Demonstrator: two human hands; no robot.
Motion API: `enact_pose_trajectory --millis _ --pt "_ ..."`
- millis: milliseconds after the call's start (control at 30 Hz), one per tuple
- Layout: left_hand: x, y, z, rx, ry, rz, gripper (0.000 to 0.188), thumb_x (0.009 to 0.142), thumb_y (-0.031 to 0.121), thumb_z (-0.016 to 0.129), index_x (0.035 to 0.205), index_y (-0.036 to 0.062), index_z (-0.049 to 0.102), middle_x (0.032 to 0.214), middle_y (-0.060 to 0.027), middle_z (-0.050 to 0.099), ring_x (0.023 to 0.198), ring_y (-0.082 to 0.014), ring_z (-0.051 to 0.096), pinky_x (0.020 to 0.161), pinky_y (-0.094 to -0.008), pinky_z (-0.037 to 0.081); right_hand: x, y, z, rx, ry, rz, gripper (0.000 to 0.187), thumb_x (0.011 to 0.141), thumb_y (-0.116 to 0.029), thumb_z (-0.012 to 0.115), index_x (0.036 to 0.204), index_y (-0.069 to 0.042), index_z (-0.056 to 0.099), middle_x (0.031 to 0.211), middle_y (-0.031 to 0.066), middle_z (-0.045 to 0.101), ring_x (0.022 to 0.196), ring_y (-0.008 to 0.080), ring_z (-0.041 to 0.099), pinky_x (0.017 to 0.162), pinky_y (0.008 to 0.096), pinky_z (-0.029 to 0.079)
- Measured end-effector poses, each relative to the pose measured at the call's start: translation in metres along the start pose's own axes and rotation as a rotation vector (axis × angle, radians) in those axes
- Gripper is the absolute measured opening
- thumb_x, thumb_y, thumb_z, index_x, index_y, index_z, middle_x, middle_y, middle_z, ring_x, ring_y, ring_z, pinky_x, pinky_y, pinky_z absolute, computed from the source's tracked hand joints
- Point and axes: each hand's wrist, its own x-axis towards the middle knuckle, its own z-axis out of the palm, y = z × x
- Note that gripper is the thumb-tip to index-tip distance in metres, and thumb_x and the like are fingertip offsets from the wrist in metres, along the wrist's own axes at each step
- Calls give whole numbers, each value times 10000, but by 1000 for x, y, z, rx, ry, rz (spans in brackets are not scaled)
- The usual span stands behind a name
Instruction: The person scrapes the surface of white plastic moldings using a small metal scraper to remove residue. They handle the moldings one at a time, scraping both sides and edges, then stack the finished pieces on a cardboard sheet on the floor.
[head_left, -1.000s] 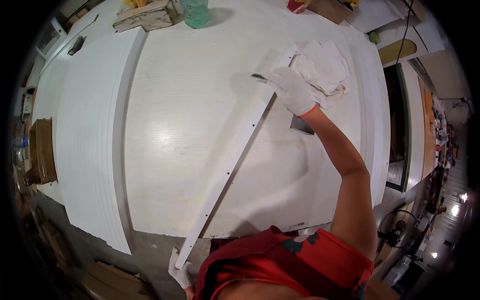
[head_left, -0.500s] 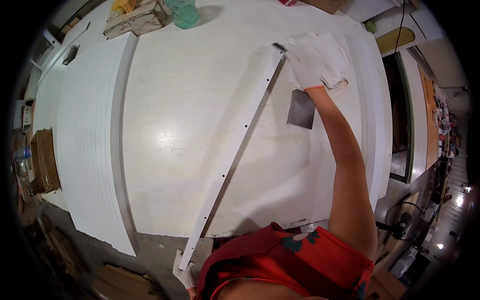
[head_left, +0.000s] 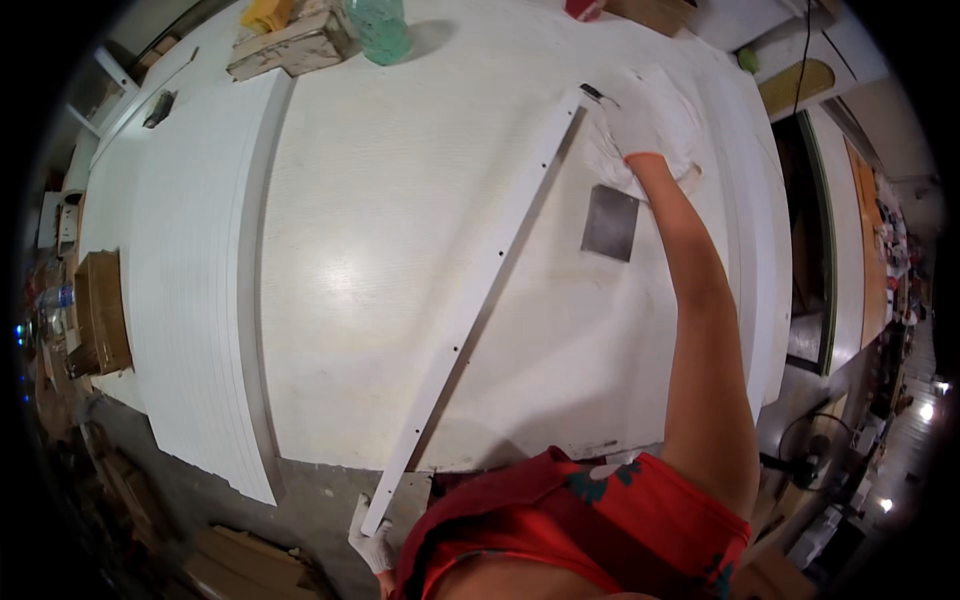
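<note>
A long white strip with several dark holes along it lies slantwise over the table. Its near end, past the table's front edge, rests in my left hand, gloved in white and closed round it. At the far end is my right hand, also gloved, over a crumpled white cloth. A small dark tool shows at its fingertips, just off the strip's end; its exact kind is unclear. White glove against white cloth hides much of the finger outline. A grey rectangular block sits below my right wrist.
At left lies a stack of long white panels. A green translucent bottle and a worn block with something yellow on it stand at the far edge. Another white panel edge runs along the right. A cardboard box is at far left.
My right hand has moved a little farther away, and the dark tool has shifted right off the strip's end. My left hand keeps its hold. The whole view has shifted slightly.
</note>
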Motion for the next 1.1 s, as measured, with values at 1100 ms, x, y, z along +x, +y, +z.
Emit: enact_pose_trajectory --millis 1100 --pt "-5 9 17 -236 38 38 622 669 59 829 1230 -88 605 1260 -175 626 1121 -217 606 959 -328 484 -223 -281 -44 116 -656 -362 289 962 -282 491 1152 -105 617 968 60 619 907 252 604 794 377 505"
